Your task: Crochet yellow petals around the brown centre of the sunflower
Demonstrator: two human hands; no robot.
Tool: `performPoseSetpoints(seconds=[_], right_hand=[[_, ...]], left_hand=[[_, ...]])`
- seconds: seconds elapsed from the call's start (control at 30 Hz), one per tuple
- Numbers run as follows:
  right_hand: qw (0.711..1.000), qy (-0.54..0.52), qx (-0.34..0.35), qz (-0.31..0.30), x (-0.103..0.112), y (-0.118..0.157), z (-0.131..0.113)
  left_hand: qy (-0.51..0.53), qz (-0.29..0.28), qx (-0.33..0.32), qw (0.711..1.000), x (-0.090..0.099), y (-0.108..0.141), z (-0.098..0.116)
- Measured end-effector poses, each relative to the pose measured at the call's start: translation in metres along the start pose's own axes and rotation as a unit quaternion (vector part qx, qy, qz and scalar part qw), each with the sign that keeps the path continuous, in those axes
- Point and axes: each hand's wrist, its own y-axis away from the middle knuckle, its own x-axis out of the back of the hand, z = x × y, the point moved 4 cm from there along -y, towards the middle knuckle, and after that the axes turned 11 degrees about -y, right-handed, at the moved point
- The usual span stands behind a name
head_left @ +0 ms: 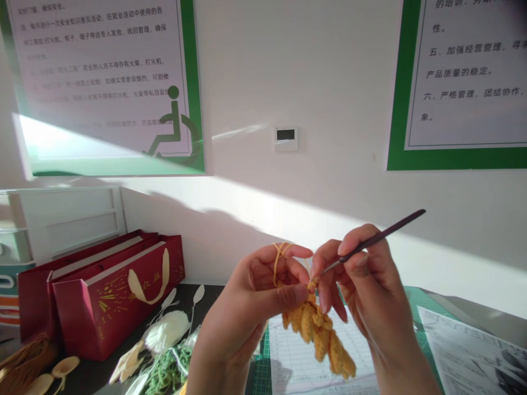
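A mustard-yellow crocheted piece (pixel 325 329) with curled, ruffled lobes hangs below my two hands. My left hand (pixel 263 291) pinches its top edge between thumb and fingers, and yellow yarn (pixel 281 257) is looped round the index finger. In my right hand (pixel 366 274) is a crochet hook (pixel 382 235) with a dark handle, held like a pen and slanting up to the right. Its thin metal shaft reaches the stitches by my left fingertips. The hook's very tip is hidden at the stitches.
Printed sheets (pixel 473 351) lie on a green cutting mat (pixel 424 312). At left stand dark red gift bags (pixel 119 296) beside a white drawer unit (pixel 82 219). A white yarn ball (pixel 167 331), green yarn (pixel 168 370) and pale crocheted leaves (pixel 127 361) lie on the dark table.
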Motion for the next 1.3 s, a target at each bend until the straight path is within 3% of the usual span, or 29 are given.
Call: performPoseSetpoints(seconds=[0.57,0.97,1.3], right_hand=[[0.999,0.019,-0.009,0.030,0.001,0.000,0.001],[0.999,-0.007,-0.033,0.028,0.007,-0.002,0.007],[0.997,-0.047,-0.054,-0.002,0.008,-0.003,0.007]], left_hand=[[-0.025,0.022,0.018,0.999,-0.003,0.003,0.005],[-0.022,0.039,-0.015,0.999,-0.003,0.003,0.003],[-0.026,0.088,0.009,0.996,-0.010,0.009,0.012]])
